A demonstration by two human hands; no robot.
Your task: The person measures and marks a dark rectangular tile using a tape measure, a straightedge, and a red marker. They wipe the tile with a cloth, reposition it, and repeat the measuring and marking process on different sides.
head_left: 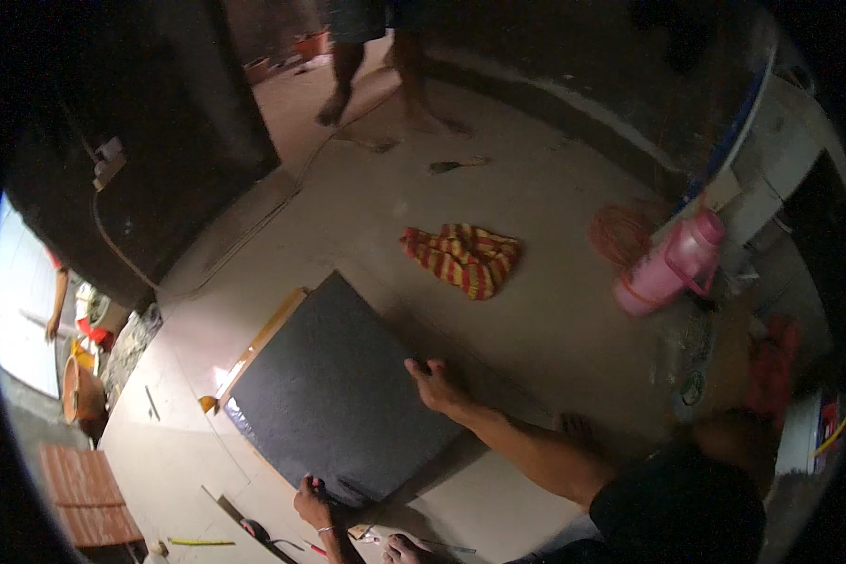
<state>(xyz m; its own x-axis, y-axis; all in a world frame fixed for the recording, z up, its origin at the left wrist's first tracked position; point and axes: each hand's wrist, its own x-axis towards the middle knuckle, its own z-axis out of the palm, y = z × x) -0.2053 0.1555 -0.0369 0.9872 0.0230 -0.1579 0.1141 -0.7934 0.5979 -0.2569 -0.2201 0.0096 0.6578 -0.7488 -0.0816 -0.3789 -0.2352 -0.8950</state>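
Note:
A dark grey square panel (334, 399) lies tilted in front of me above the pale floor, its near side in shadow. My left hand (312, 506) is closed on its near left corner, with a thin band round the wrist. At the right edge my right hand (437, 386) grips the same panel, thumb and finger at the rim and the other fingers partly hidden. A yellowish strip (271, 336) runs along the panel's far left side; whether it is attached I cannot tell.
A red-and-yellow striped cloth (465, 259) and a brush (459, 165) lie beyond the panel. At right stand a pink thermos flask (672, 263) and a reddish coil (622, 233). A tape measure (253, 529) sits near left. Another person's bare legs (345, 80) stand at the far doorway.

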